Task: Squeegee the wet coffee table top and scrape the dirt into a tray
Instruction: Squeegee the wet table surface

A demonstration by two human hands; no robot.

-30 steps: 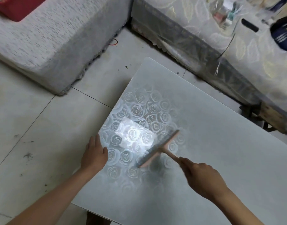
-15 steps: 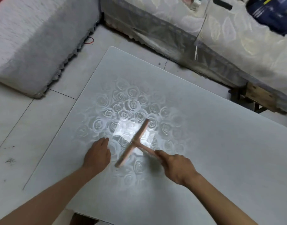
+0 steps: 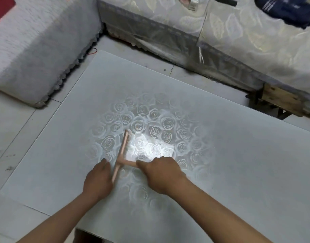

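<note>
1. Bench (image 3: pixel 238 163): pale coffee table top with a rose pattern and a bright sheen at its middle. It fills most of the view.
2. Covered seating (image 3: pixel 238 41): floral cloth, along the far side, with a dark garment (image 3: pixel 287 9) lying on it.
3. Grey sofa (image 3: pixel 36 50): at the far left, standing on the tiled floor (image 3: pixel 19 128).
4. Right grip (image 3: pixel 161 174): fingers curled around the squeegee's short handle, knuckles up, low over the bench.
5. Left grip (image 3: pixel 98 181): laid on the bench, fingers together and fairly straight, holding nothing. It lies just beside the blade's near end; contact cannot be told.
6. Squeegee (image 3: pixel 124 148): pinkish, T-shaped, blade down on the bench at the left rim of the sheen.
7. Tray: not in view.

Change noted: within the last second the blade has swung from a shallow slant to a steep one. It has also travelled leftward across the roses until it meets the left grip.

Reading: a stroke toward the bench's left side is probably nearing its end. Scraping into a tray appears not yet begun.
</note>
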